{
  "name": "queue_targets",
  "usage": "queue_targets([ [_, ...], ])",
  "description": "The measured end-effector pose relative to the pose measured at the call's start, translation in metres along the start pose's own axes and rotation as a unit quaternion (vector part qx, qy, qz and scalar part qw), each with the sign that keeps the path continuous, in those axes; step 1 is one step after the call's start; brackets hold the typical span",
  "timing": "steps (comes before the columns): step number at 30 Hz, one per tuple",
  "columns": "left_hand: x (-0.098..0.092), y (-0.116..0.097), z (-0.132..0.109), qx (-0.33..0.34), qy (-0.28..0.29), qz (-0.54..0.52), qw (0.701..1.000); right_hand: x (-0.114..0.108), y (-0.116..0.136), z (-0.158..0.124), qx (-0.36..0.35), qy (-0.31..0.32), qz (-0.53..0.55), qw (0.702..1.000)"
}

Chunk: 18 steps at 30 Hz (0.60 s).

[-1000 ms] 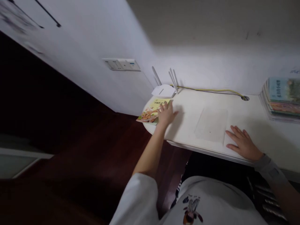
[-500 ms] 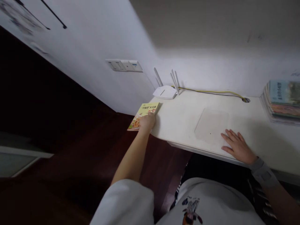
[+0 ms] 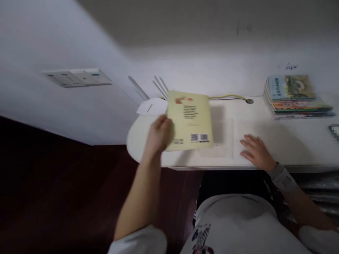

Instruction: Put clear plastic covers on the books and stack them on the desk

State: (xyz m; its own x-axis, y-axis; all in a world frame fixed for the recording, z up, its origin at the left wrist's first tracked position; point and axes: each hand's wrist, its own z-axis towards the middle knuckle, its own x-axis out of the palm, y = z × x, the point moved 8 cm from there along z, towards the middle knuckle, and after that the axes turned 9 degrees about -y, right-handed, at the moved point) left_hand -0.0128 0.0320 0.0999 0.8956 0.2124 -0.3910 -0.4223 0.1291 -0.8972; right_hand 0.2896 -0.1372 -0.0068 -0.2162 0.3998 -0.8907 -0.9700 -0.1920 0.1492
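Note:
My left hand [image 3: 161, 134] grips a thin yellow picture book [image 3: 190, 121] by its left edge. The book is raised above the white desk [image 3: 280, 144], its back cover with printed text, a QR code and a barcode towards me. Behind the book lies part of a faint rectangular clear sheet [image 3: 225, 141] on the desktop. My right hand [image 3: 258, 151] rests flat on the desk with its fingers spread, just right of that sheet, and holds nothing.
A white router [image 3: 150, 107] with several antennas stands at the back left, partly behind the book. A yellow cable [image 3: 227, 96] runs to a hole [image 3: 249, 101]. At the back right is a stack of picture books [image 3: 293, 98]. A wall socket panel [image 3: 79, 78] is at left.
My left hand has lifted the yellow book from the desk's left end, moved it right and turned it from front cover to back. My view has swung right. My right hand remains on the desk.

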Motion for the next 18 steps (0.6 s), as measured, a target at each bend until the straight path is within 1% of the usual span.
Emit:
queue_targets([
  [2, 0.061, 0.013, -0.019, -0.03, 0.085, -0.051, 0.995, -0.002, -0.014, -0.008, 0.024, -0.003, -0.014, 1.0],
  [3, 0.09, 0.02, -0.029, -0.059, 0.137, -0.103, 0.983, -0.002, -0.02, -0.011, 0.033, -0.001, -0.021, 0.999],
  [4, 0.111, 0.028, -0.036, -0.08, 0.164, -0.14, 0.973, -0.002, -0.025, -0.014, 0.039, 0.003, -0.027, 0.999],
  [5, 0.127, 0.035, -0.041, -0.093, 0.181, -0.156, 0.967, -0.001, -0.028, -0.017, 0.042, 0.008, -0.032, 0.999],
  [6, 0.138, 0.042, -0.044, -0.102, 0.191, -0.162, 0.963, 0.0, -0.031, -0.019, 0.044, 0.014, -0.036, 0.998],
  [7, 0.143, 0.049, -0.044, -0.104, 0.191, -0.154, 0.964, 0.001, -0.033, -0.02, 0.046, 0.018, -0.038, 0.998],
  [8, 0.145, 0.056, -0.043, -0.1, 0.187, -0.136, 0.968, 0.002, -0.034, -0.021, 0.047, 0.021, -0.038, 0.998],
  [12, 0.135, 0.075, -0.036, -0.07, 0.167, -0.067, 0.981, 0.004, -0.036, -0.021, 0.044, 0.022, -0.03, 0.998],
  [15, 0.125, 0.076, -0.037, -0.02, 0.169, 0.005, 0.985, 0.004, -0.035, -0.021, 0.035, 0.021, -0.025, 0.999],
  [18, 0.118, 0.069, -0.042, 0.048, 0.168, 0.119, 0.978, 0.003, -0.035, -0.021, 0.033, 0.019, -0.025, 0.999],
])
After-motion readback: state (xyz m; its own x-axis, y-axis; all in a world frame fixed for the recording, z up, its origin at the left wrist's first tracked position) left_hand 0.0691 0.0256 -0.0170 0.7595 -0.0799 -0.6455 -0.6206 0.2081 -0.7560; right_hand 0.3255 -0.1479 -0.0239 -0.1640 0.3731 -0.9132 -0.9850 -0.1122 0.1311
